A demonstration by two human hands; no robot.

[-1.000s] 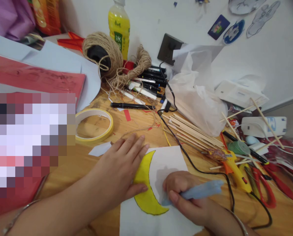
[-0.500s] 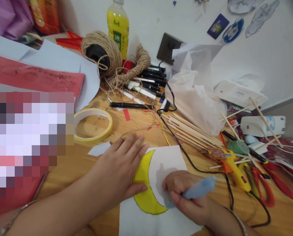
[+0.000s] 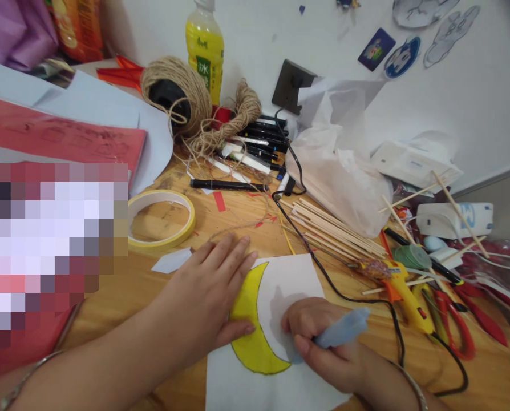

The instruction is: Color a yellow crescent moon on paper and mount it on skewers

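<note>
The yellow bottle (image 3: 204, 45) at twelve o'clock has a green label bearing the character 冰. The left hand (image 3: 212, 291) lies flat with its fingers slightly spread, pressing the paper (image 3: 289, 274) at the left edge of the yellow crescent (image 3: 246, 334). The right hand (image 3: 323, 342) has its fingers curled tight round a pale blue marker (image 3: 344, 328), whose tip is at the crescent's lower point. On the cluttered wooden worktop (image 3: 233, 217), a tape roll (image 3: 161, 242) sits at ten o'clock of the left hand. A white wall (image 3: 452, 114) stands behind.

The crescent (image 3: 246, 337) is yellow with a black outline, on white paper (image 3: 289, 274). The marker (image 3: 343, 330) is pale blue. At the right edge of the tabletop (image 3: 233, 220), the glue gun (image 3: 409, 297) is yellow and orange and the scissors (image 3: 464, 347) are red.
</note>
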